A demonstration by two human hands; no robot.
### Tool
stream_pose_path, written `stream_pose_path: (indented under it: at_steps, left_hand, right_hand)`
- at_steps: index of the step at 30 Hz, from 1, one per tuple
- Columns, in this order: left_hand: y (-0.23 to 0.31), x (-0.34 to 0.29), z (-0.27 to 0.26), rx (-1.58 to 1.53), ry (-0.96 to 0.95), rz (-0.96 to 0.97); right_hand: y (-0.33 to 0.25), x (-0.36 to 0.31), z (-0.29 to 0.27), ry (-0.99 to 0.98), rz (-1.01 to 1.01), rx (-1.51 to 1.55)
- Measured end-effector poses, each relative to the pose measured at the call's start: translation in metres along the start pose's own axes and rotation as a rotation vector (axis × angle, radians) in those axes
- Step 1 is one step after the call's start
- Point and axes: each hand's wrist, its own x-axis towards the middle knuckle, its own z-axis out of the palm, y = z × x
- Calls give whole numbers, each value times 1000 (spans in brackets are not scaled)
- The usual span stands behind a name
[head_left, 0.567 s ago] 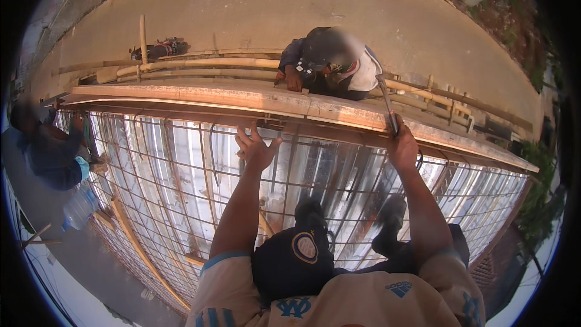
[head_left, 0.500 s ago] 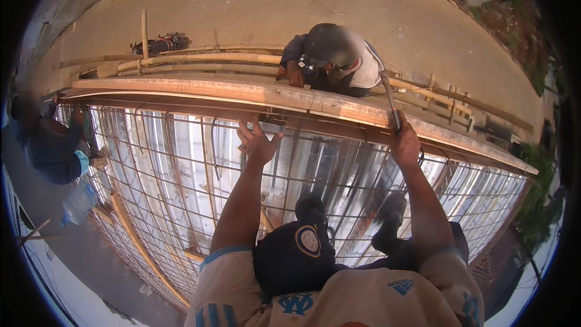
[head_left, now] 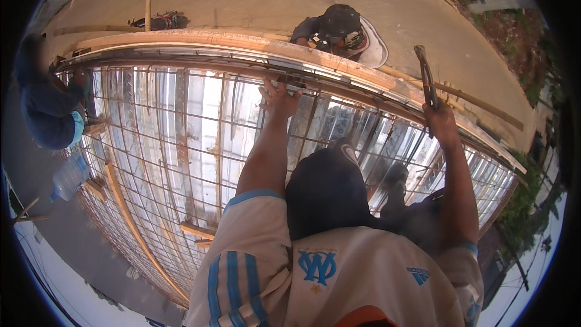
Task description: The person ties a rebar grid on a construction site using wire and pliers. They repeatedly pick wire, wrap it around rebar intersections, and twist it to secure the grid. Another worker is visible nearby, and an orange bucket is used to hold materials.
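Note:
My right hand [head_left: 440,120] is raised at the right, closed around the lower part of a hammer [head_left: 427,75] whose head points up and away from me. The hammer stands clear of the long wooden board [head_left: 242,41] that runs across in front of me. My left hand [head_left: 279,98] reaches to the inner side of that board, its fingers spread beside the top bars of the rebar mesh [head_left: 184,139]. Whether the fingertips press on the board is hard to see.
Shiny corrugated metal sheets [head_left: 203,106] lie beneath the mesh. A co-worker in a dark cap [head_left: 340,24] leans at the board's far side; another person in dark clothes [head_left: 51,106] is at the left. Below that person is a clear water jug [head_left: 69,175]. A motorcycle [head_left: 166,21] stands beyond.
My right hand has lifted the hammer off the board's edge and moved right. The view has shifted, and my left hand stays spread near the board. The far co-worker's head has bent lower.

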Motion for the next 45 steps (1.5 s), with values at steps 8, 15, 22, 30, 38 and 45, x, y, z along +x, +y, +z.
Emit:
stream_pose_path:
  at_steps: [8,15,22,30,38,45]
  left_hand:
    - [7,-2,-2,21,-17,-24]
    - [5,1,2,26,-2,8]
    - [0,0,9,0,106,47]
    - [1,-10,-2,-3,125,83]
    - [-8,12,4,11,139,68]
    - [6,-7,8,30,247,30]
  right_hand:
    - [-34,-57,-60,25,-123,-314]
    - [-12,-65,-67,-236,-206,-482]
    - [59,-41,-2,-445,-309,-796]
    - [123,-15,31,-567,-434,-893]
    - [175,32,50,-581,-540,-994]
    - [215,37,60,-580,-655,-776]
